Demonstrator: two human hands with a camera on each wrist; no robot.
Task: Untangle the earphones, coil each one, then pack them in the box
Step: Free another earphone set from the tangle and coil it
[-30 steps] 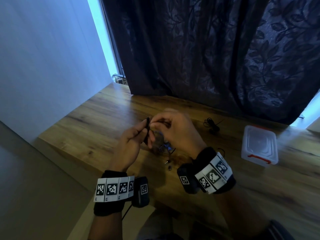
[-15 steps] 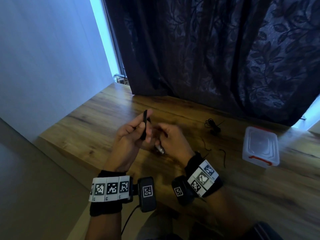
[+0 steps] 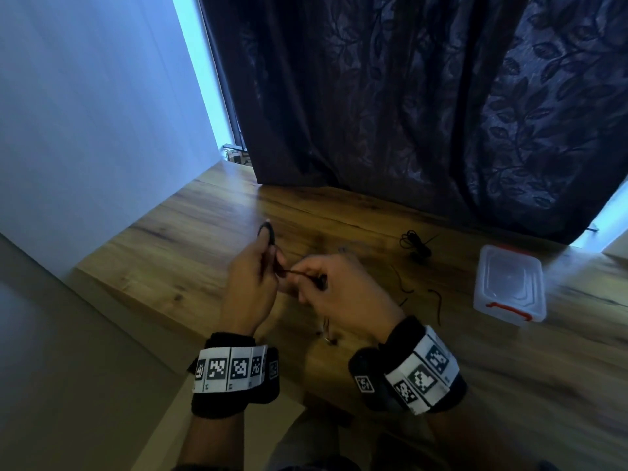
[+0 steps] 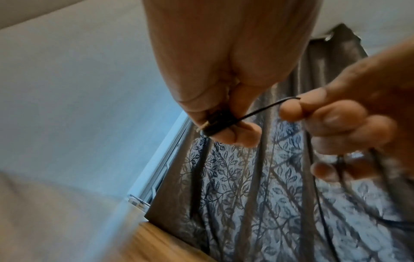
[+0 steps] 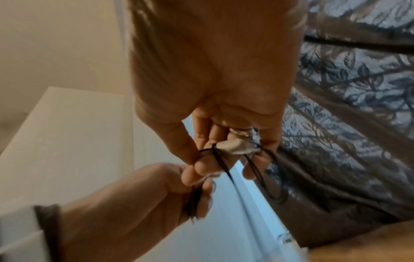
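My left hand (image 3: 253,266) pinches a small black coil of earphone cable (image 4: 215,124) between thumb and fingers, held upright above the table. A taut strand of the black cable (image 4: 264,109) runs from that coil to my right hand (image 3: 336,287), which pinches it between thumb and forefinger (image 5: 201,166). More of the cable (image 5: 266,179) hangs in loops from the right hand's fingers, and its end dangles below the hand (image 3: 328,331). A second black earphone (image 3: 416,244) lies bundled on the table further back. The clear plastic box (image 3: 509,283) with red latches stands shut at the right.
The wooden table (image 3: 170,266) has its left edge near a white wall (image 3: 85,130). A dark leaf-patterned curtain (image 3: 424,96) hangs behind the table. Loose black cable strands (image 3: 438,300) lie between my right hand and the box.
My right hand has come back beside the left and now draws the strand taut at the coil. The left hand has sunk a little, still holding the coil.
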